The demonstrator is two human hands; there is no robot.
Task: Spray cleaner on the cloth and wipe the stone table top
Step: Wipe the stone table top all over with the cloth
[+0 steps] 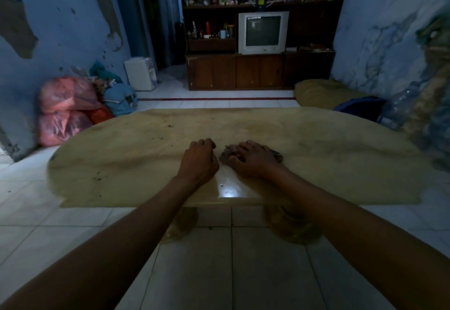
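Lying crumpled under the right hand (253, 158), one cloth (274, 154) sits on the stone table top (136, 156), roughly mid-table, a bit toward the near edge. It looks dark, grey-brown, bunched; only its fringes peek out left and right of the hand, so shape and pattern are hard to make out. Right fingers (237, 157) are spread and pressed flat on it, palm down, not clenched. Left hand (201, 160) rests just beside, fingers curled in loosely, holding nothing as far as can be seen, w/ knuckles on the stone.

Count: 1 cloth, 2 hands, 1 table top. The top is yellowish-tan, oval-ish, w/ dark specks scattered on the left half and a glossy glare patch at the near edge betw. the forearms. Two rounded table bases show under the near edge, partly hidden by the arms.

Beyond: 2 pinkish plastic bags (64, 110) stacked vs. the left wall, 1 TV (263, 32) in a dark wood cabinet (243, 71), 1 white box-like appliance (141, 73) on the floor. At the right edge sits a blurred clear bottle (399, 110); type unclear.
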